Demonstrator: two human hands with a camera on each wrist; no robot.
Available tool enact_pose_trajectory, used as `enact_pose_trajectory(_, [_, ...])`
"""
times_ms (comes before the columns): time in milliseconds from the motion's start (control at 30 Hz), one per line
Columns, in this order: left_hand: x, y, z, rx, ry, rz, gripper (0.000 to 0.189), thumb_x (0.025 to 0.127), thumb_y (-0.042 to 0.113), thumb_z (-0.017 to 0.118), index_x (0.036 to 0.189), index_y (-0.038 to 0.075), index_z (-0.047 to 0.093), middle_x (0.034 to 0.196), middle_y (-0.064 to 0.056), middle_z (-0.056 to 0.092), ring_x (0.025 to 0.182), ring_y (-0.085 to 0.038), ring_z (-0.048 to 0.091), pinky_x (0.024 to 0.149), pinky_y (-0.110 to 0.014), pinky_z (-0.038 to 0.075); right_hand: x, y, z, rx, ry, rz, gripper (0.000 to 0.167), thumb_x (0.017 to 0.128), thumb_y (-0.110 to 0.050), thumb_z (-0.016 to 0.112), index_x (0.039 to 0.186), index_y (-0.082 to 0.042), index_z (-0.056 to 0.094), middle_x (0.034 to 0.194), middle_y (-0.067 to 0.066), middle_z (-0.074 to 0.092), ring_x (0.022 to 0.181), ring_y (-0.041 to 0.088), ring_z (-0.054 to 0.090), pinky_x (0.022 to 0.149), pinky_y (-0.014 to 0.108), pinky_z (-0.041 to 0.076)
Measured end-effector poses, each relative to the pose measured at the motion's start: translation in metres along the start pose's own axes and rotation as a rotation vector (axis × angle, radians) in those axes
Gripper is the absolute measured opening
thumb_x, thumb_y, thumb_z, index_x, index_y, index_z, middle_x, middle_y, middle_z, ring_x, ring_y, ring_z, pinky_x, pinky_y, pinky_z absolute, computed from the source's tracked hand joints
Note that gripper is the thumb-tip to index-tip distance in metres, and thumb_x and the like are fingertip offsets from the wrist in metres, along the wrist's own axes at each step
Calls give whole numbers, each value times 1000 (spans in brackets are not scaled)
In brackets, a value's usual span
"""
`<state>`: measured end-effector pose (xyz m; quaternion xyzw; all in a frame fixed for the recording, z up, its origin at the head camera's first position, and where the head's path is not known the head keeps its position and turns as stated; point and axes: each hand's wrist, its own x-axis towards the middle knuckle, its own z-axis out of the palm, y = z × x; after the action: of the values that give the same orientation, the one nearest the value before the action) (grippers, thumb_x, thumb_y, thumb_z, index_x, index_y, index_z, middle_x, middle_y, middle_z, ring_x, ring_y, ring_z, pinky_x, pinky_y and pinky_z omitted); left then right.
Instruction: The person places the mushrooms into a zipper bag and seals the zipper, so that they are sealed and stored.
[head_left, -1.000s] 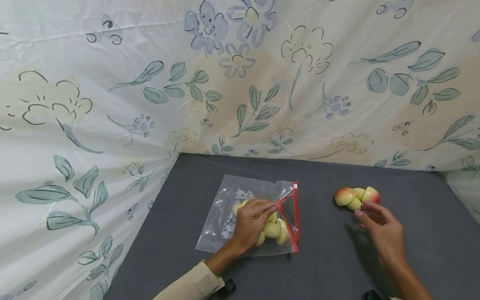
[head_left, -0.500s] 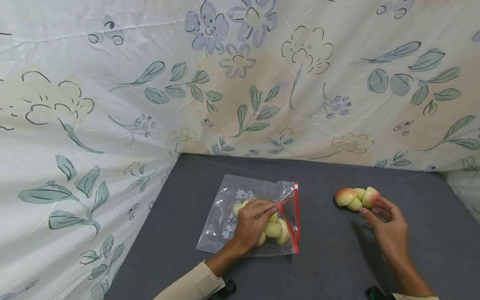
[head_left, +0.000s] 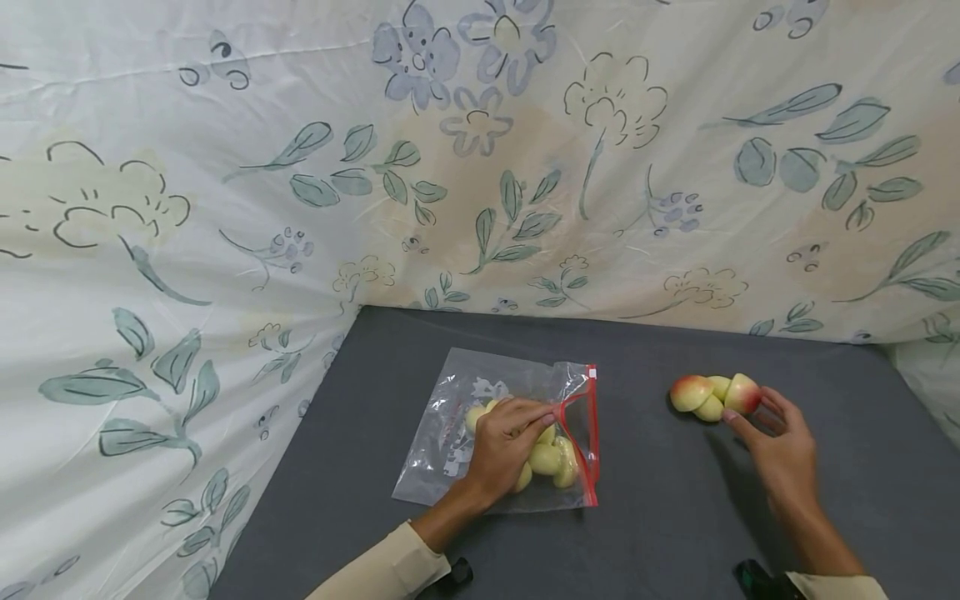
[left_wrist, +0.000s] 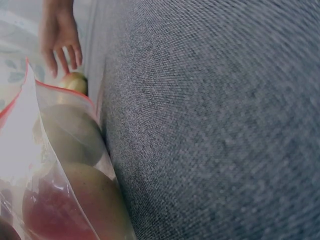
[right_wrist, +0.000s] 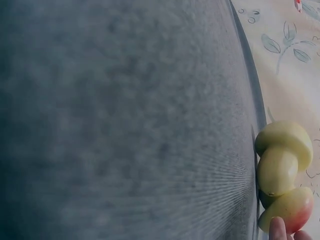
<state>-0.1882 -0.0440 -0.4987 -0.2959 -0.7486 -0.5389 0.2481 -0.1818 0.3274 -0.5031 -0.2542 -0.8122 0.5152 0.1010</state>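
A clear zip bag [head_left: 427,471] with a red zip edge lies on the dark table, several rounded yellow-green fruit pieces [head_left: 543,460] inside it. My left hand [head_left: 504,446] pinches the bag's upper layer by the red zip, holding its mouth apart. To the right, a cluster of yellow-green, fruit-like lobes with red-blushed ends [head_left: 708,408] rests on the table. Around its right end is my right hand [head_left: 783,454], thumb in front and fingers behind, tips right at the red lobe. In the right wrist view, fingertips [right_wrist: 278,229] overlap that lobe [right_wrist: 295,210].
The dark grey cloth-covered table [head_left: 637,533] stretches between the bag and the cluster. A floral curtain [head_left: 480,208] hangs along the table's back and left sides. Pale sleeves [head_left: 390,567] and dark wrist-worn devices [head_left: 457,573] show at the bottom.
My right hand has shifted a little right, from over the cluster's front to its right red end, fingers coming round it. Left hand and bag stay put.
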Motion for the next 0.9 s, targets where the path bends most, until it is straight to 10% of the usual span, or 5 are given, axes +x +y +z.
enact_pose_trajectory(533, [0, 1, -1, -11, 3, -4, 18, 98, 10, 77, 115, 7, 83, 106, -2, 80, 99, -17, 73, 85, -30, 59, 21, 1, 0, 35, -32, 18, 85, 101, -34, 73, 170, -18, 27, 175, 14, 25, 151, 35, 40, 71, 4, 42])
enact_pose_trajectory(900, [0, 2, -1, 6, 10, -5, 17, 98, 11, 77, 114, 9, 83, 106, -1, 80, 98, -16, 73, 85, -29, 58, 29, 1, 1, 186, -85, 36, 86, 100, -25, 76, 170, -16, 27, 174, 18, 21, 124, 6, 51, 73, 8, 54])
